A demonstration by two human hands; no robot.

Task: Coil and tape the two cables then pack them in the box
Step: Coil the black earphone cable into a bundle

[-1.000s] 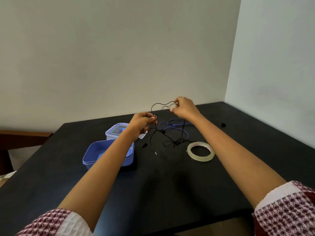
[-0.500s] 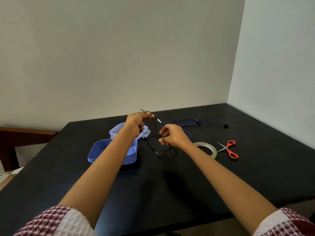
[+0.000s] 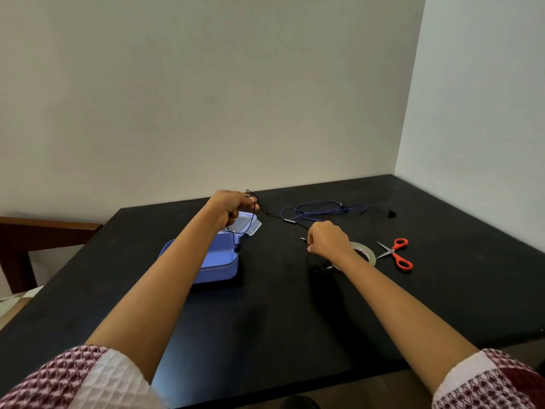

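A thin black cable [image 3: 287,220] stretches between my two hands above the black table [image 3: 295,320]. My left hand [image 3: 233,206] grips one end, raised over the open blue box [image 3: 219,262]; a loop with a small bud hangs from it. My right hand [image 3: 327,240] pinches the cable lower down near the table, with dark loops under it. The blue cable [image 3: 320,208] lies loose at the back. A roll of clear tape [image 3: 367,251] sits just behind my right wrist, partly hidden.
Orange-handled scissors [image 3: 396,253] lie right of the tape. The box's clear lid [image 3: 250,224] rests behind the box. A small black piece [image 3: 391,214] sits at the far right. A wooden chair [image 3: 44,231] stands left of the table. Walls close the back and right.
My right hand moved right and down toward the tape, drawing the black cable out from my left hand. The left hand stayed raised over the box.
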